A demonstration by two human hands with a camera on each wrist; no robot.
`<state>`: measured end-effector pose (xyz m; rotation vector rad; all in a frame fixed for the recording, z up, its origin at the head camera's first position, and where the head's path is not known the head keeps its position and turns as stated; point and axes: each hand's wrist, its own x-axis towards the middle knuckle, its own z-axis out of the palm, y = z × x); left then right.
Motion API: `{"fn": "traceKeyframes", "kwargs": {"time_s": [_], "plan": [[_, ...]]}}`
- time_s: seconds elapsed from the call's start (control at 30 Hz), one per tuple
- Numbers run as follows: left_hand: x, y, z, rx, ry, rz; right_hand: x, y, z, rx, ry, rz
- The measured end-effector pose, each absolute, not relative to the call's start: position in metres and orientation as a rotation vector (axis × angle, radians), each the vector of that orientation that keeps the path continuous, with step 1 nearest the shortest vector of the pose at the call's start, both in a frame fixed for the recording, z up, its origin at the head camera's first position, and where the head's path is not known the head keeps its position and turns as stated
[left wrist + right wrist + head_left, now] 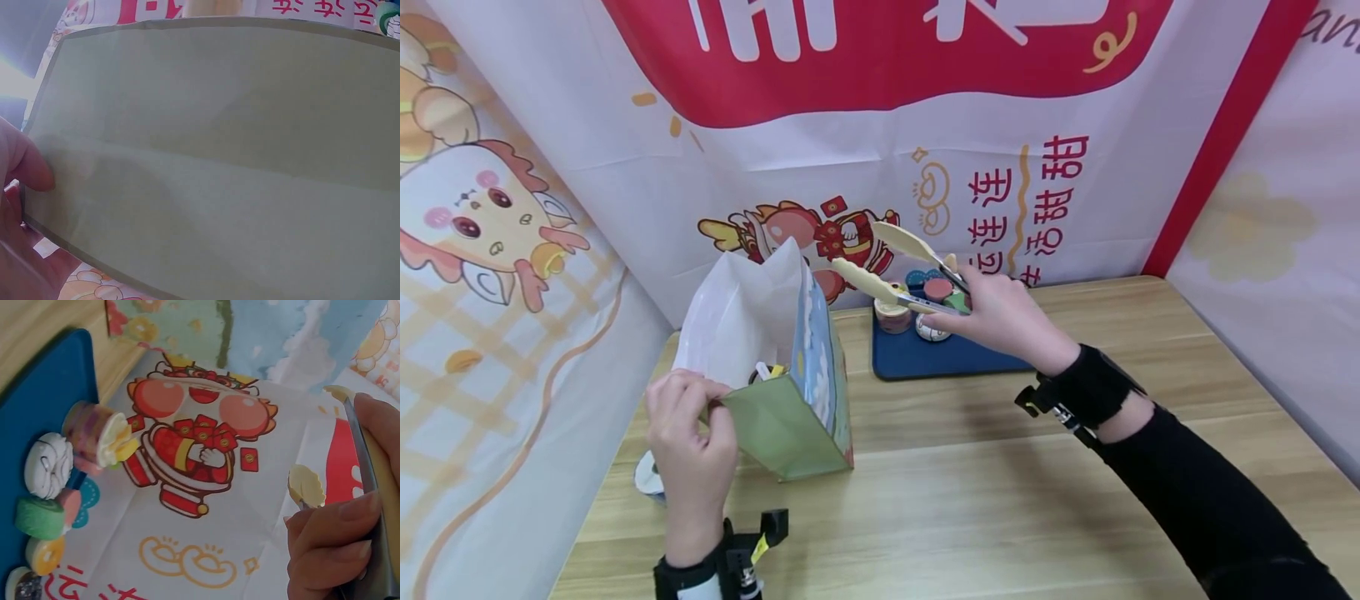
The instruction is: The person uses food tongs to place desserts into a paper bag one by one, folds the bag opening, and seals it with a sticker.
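Paper bag (786, 425), near desk (970, 508) left edge: rim pinched by left hand (690, 433). Tongs (880, 289), spread: gripped by right hand (1009, 318) above blue tray (917, 364), back edge.

Support: flat tabletop with a light tan wood-grain surface (940, 508), grain running roughly left to right. Directly on it, left of centre: an open-topped paper bag with a plain green side panel and a sky-blue printed face (786, 433), mouth up. Right of bag, apart from it, near rear edge: a dark blue, round-cornered tray (947, 364), lying flat. Near left edge, beside bag: a small white-and-dark object (646, 477), mostly hidden; identity unclear.
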<state>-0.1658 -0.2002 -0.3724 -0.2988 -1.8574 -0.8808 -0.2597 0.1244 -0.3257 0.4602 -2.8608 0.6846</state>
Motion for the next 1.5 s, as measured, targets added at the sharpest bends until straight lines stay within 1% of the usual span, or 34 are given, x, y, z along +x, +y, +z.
{"fn": "traceKeyframes", "kwargs": {"time_s": [0.8,1.2,1.5], "plan": [[-0.170,-0.203,-0.376,-0.279,-1.870,-0.863,-0.284,0.159,-0.392,0.271,-3.013,0.672],[-0.168,-0.202,-0.376,-0.274,-1.875,-0.854,-0.290,0.165,-0.426,0.176,-3.075,0.656],[-0.167,-0.201,-0.374,-0.273,-1.866,-0.854,-0.291,0.168,-0.442,0.125,-3.136,0.671]]}}
